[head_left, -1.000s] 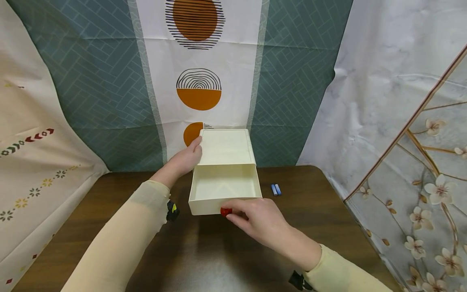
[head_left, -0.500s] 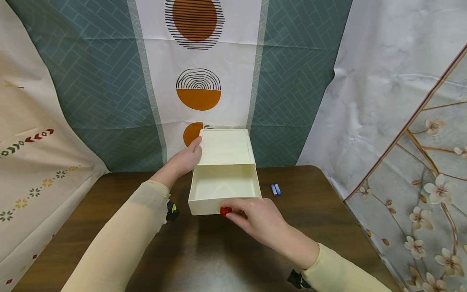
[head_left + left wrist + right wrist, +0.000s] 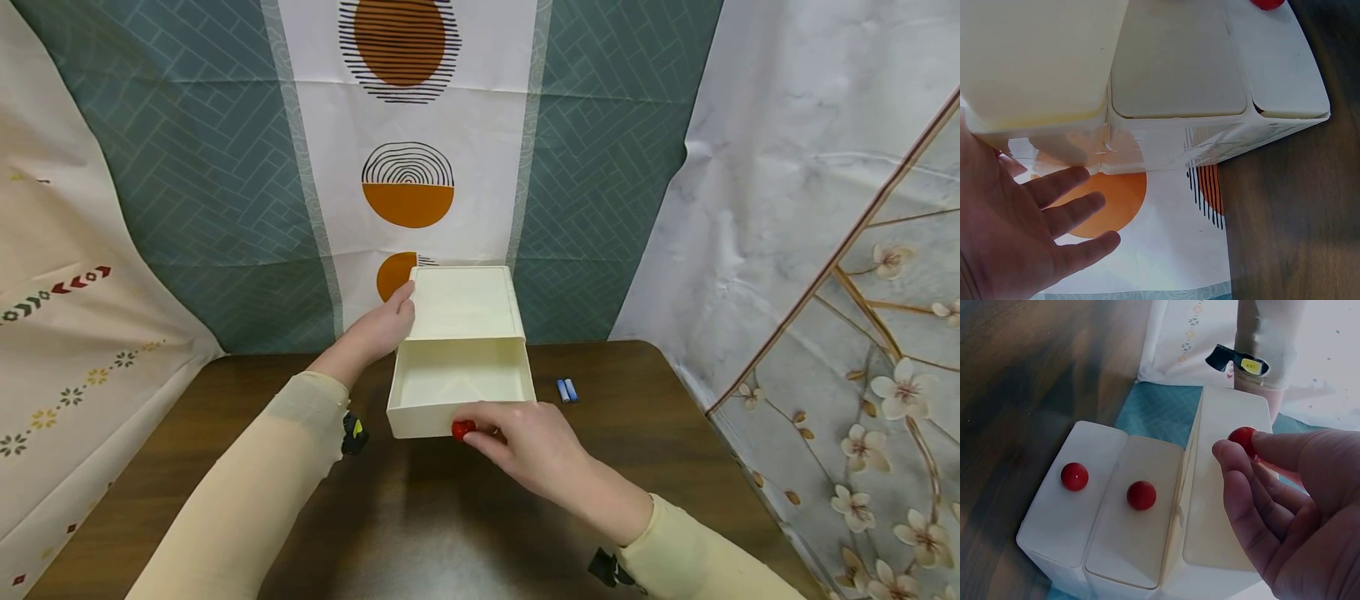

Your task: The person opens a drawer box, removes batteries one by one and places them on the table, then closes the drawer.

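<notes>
A small cream drawer cabinet (image 3: pixel 467 304) stands against the back wall, its top drawer (image 3: pixel 423 422) pulled out with nothing visible inside. My right hand (image 3: pixel 536 454) pinches that drawer's round red knob (image 3: pixel 462 429) between thumb and fingers. At the cabinet's left side, my left hand (image 3: pixel 378 329) rests near the top edge; in the left wrist view its fingers (image 3: pixel 1075 215) are extended and spread. Two lower drawers, closed, show in the right wrist view, with a middle knob (image 3: pixel 1141 495) and a bottom knob (image 3: pixel 1074 477), both red.
Two blue-and-white batteries (image 3: pixel 566 390) lie side by side on the dark wooden table (image 3: pixel 637 467), right of the cabinet. Patterned cloths hang behind the table (image 3: pixel 607 167) and along both sides.
The top drawer has slid very slightly inward, with my right hand moving along on its knob. My left hand has stayed in place at the cabinet's side.
</notes>
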Available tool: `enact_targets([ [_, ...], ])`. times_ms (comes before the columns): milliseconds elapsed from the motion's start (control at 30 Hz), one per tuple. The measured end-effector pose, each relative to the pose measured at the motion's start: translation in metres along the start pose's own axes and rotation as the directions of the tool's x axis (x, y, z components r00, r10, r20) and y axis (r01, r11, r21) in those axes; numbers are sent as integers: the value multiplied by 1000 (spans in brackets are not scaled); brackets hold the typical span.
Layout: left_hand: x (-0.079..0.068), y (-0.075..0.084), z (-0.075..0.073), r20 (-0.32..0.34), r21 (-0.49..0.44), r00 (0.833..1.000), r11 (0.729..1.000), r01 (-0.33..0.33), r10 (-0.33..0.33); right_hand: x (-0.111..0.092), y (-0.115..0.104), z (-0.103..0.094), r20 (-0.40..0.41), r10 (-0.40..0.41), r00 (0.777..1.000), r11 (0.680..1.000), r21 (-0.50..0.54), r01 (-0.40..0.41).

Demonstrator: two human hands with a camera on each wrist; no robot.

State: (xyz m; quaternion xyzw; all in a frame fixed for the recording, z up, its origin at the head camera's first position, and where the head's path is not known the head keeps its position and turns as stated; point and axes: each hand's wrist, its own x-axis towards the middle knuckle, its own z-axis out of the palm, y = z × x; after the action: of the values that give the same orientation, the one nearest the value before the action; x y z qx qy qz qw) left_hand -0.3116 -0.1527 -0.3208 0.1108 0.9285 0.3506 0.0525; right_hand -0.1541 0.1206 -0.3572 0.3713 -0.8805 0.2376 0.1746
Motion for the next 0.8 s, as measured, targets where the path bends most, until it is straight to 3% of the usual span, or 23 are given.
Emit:
enact_targets([
  [533, 0, -1, 0, 13, 4, 1000, 1000, 9, -9, 21, 13, 1, 33, 63, 998, 998, -4, -62],
  [800, 1, -3, -1, 26, -38, 1000, 999, -2, 3, 35, 20, 2, 51, 115, 992, 993, 2, -116],
])
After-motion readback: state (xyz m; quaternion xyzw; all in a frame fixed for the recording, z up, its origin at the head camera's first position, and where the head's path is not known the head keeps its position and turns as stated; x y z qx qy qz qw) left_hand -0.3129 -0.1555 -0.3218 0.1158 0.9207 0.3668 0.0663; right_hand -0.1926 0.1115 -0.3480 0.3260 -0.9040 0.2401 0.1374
